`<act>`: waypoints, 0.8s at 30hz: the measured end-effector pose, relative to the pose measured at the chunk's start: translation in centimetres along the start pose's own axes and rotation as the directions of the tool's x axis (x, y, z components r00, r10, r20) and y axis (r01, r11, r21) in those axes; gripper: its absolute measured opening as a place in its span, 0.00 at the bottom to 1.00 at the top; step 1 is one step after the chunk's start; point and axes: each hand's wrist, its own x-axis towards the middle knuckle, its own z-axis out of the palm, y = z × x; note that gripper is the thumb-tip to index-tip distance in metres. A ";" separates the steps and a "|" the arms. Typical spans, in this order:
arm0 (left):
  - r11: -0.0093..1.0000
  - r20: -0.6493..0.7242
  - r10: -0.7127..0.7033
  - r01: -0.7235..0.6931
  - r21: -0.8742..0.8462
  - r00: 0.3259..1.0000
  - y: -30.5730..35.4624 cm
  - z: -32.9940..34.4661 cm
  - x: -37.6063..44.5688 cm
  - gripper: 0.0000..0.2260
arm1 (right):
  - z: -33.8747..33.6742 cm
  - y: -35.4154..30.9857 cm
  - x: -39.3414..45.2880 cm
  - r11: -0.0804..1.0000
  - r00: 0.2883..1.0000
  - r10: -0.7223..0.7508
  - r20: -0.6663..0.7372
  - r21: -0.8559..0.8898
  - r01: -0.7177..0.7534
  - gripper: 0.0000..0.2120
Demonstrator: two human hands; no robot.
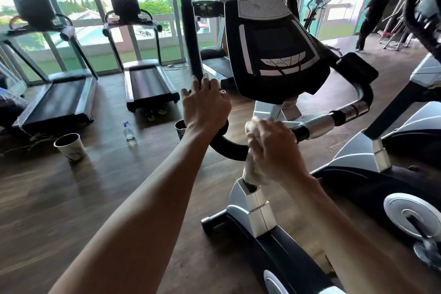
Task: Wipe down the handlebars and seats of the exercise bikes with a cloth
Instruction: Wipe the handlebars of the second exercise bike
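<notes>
An exercise bike with a black console (274, 43) stands right in front of me. Its black handlebar (229, 149) curves from an upright left grip down to the silver centre clamp and out to the right grip (353, 110). My left hand (205, 105) grips the base of the upright left grip. My right hand (272, 148) holds a crumpled white cloth (253, 169) against the handlebar near the centre post. The bike's seat is out of view.
Two treadmills (145, 83) stand by the windows at the back left. On the wooden floor lie a spray bottle (128, 131) and two paper cups (70, 145). Another bike (405, 150) is close on the right. A person in black (370, 16) stands at the far right.
</notes>
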 end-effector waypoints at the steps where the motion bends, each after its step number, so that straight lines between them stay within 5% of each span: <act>1: 1.000 0.007 -0.001 0.001 0.006 1.000 0.0 0.0 0.0 0.19 | 0.5 -1.0 0.1 0.998 0.999 0.013 0.035 -0.064 -0.011 0.22; 3: 1.000 0.008 -0.002 0.001 0.012 1.000 0.0 0.1 0.1 0.19 | 1.4 -3.6 -0.3 0.991 1.000 -0.012 0.029 -0.133 0.016 0.26; 8: 1.000 0.015 0.029 -0.029 0.006 0.999 -0.4 0.0 0.0 0.18 | 1.3 -1.8 -0.7 0.978 0.980 -0.200 -0.006 -0.060 0.199 0.17; 14: 0.999 0.038 0.024 -0.026 0.040 0.999 -0.1 -0.3 -0.2 0.19 | 1.3 -0.4 0.1 1.000 0.998 -0.007 -0.059 -0.015 0.006 0.20; 20: 0.999 0.037 0.024 -0.026 0.045 0.999 -0.1 -0.3 -0.3 0.20 | 1.5 -1.0 -0.9 0.987 0.987 -0.160 0.002 0.000 0.160 0.17; 24: 1.000 0.044 0.014 -0.015 0.025 0.999 0.0 -0.3 -0.4 0.21 | 1.0 -1.3 1.5 0.998 0.999 -0.007 0.040 -0.068 0.009 0.20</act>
